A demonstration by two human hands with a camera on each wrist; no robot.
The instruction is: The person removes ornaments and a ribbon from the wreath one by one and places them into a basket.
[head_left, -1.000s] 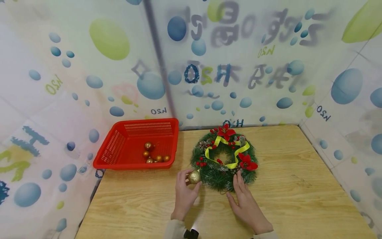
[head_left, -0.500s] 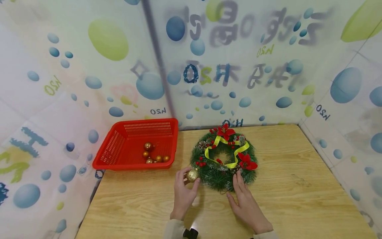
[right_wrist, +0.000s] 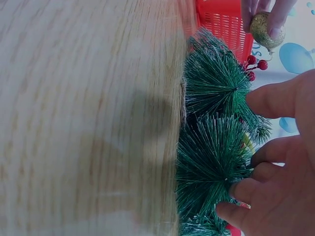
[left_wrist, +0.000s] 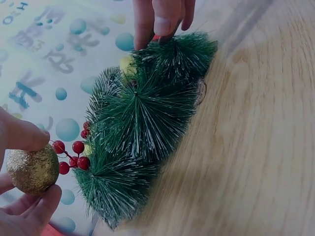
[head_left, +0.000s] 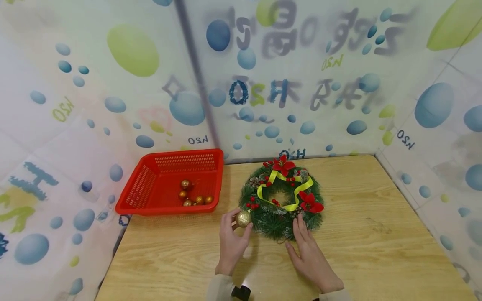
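Observation:
A green wreath (head_left: 276, 228) with red flowers, red berries, pinecones and a yellow ribbon lies flat on the wooden table. My left hand (head_left: 231, 246) pinches a glittery gold Christmas ball (head_left: 243, 218) between thumb and fingers at the wreath's left front edge. In the left wrist view the gold ball (left_wrist: 33, 169) is right beside a sprig of red berries (left_wrist: 74, 157). At the front right of the wreath, my right hand (head_left: 314, 263) rests its extended fingers on the needles. The right wrist view shows its fingertips (right_wrist: 231, 211) against the green tufts.
To the left of the wreath stands a red plastic basket (head_left: 129, 207) with several smaller gold balls (head_left: 185, 184) inside. A patterned curtain wall (head_left: 324, 138) rises behind the table, and the wooden tabletop (head_left: 376, 234) stretches out to the right.
The left hand has shifted the gold ball very slightly left and up along the wreath's edge. The right hand stays in place, and the head view has drifted a little.

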